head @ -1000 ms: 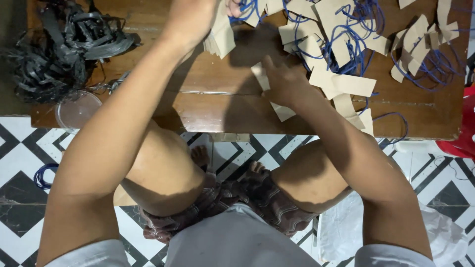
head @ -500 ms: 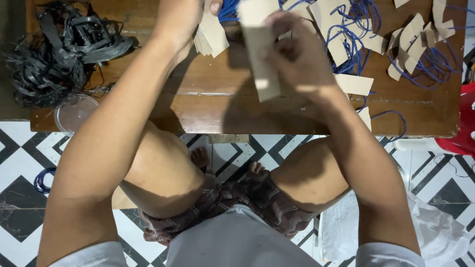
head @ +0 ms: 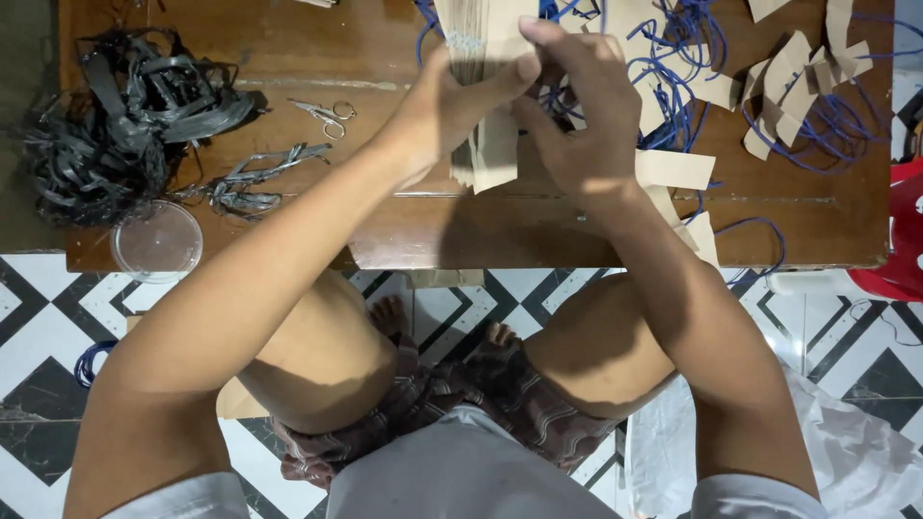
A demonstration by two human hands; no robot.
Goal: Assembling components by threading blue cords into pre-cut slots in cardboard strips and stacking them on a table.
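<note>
The brown worktop (head: pixel 288 67) runs across the top of the view, and its front edge sits just above the person's knees. There is bare wood between the black strips (head: pixel 115 125) on the left and the hands in the middle. Small scissors (head: pixel 327 115) lie in that bare part. A clear round lid (head: pixel 157 240) sits at the front edge, near the left corner. On the right, paper cards (head: pixel 798 77) and blue strings (head: pixel 673 58) crowd the wood almost to the right edge.

Both hands meet over the middle of the worktop. The left hand (head: pixel 442 106) has its grip closed on a stack of tan cards (head: pixel 486 96), with the thumb pressed on the front. The right hand (head: pixel 586 106) pinches the top of the same stack, fingers tight together. The stack stands on end, just above the wood.
</note>
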